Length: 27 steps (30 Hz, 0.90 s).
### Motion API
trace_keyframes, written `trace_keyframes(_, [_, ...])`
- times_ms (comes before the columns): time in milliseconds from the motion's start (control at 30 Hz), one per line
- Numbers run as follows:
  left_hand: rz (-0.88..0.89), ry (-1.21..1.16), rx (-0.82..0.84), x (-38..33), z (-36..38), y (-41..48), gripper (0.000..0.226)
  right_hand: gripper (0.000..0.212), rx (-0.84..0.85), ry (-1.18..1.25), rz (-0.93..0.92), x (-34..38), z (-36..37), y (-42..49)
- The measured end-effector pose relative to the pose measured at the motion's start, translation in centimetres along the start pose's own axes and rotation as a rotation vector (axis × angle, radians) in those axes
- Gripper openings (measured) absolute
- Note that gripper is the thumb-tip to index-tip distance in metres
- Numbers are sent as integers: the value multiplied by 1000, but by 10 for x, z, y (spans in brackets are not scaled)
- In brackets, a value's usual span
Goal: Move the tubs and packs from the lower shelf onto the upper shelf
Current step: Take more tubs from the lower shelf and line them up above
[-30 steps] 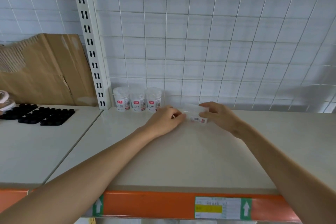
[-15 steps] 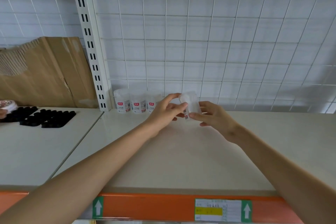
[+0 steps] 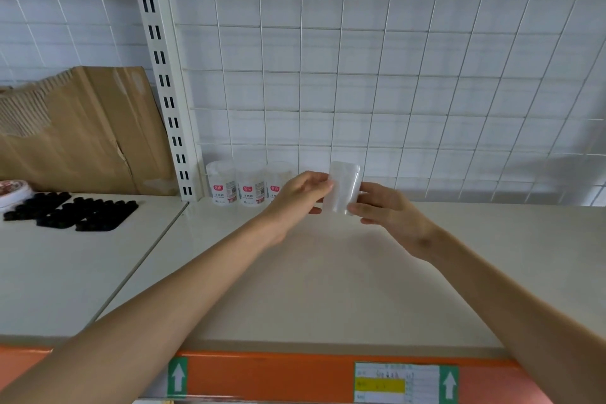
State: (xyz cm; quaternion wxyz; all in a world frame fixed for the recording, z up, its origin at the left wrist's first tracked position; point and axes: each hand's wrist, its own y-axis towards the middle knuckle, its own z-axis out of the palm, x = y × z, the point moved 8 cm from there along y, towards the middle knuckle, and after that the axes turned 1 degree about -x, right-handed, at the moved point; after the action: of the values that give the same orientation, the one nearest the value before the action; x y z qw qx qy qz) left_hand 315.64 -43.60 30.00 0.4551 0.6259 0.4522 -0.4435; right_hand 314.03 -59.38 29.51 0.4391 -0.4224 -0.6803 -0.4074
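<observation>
A small clear plastic pack [image 3: 342,188] stands upright just above the cream upper shelf [image 3: 328,272], close to the wire back wall. My left hand [image 3: 300,197] pinches its left edge and my right hand [image 3: 383,210] pinches its lower right side. Three white tubs [image 3: 249,187] with red labels stand in a row at the back of the shelf, just left of my left hand; the rightmost one is partly hidden by my fingers. The lower shelf is out of view.
A white slotted upright [image 3: 164,75] divides the bays. On the left bay lie black moulded trays [image 3: 70,215], a leaning cardboard sheet [image 3: 82,131] and a white round lid [image 3: 13,192]. An orange price rail [image 3: 295,377] runs along the shelf's front edge.
The pack lay flat on the shelf a second ago; both hands have lifted it and turned it upright, a little nearer the wire wall.
</observation>
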Motion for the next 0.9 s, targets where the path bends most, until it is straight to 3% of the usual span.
trace_keyframes(133, [41,84,20,-3,5,-2,35,22,-74,-8,-30,6,-3,2])
trace_keyframes(300, [38,132,23,1,8,-2,34,49,-122,-12,32,-6,-7,6])
trace_keyframes(500, [12,-66,14,6,-2,2,35,22,-59,45,33,0,-15,2])
trace_keyframes(633, [-14,-150,80,8,4,1,33,28,-80,48,43,-2,-13,3])
trace_keyframes(767, [-1,-86,93,12,11,-1,41,35,-78,18,76,-6,-9,4])
trace_keyframes(900, [22,-70,100,10,11,-1,34,39,-70,-2,100,-6,-4,5])
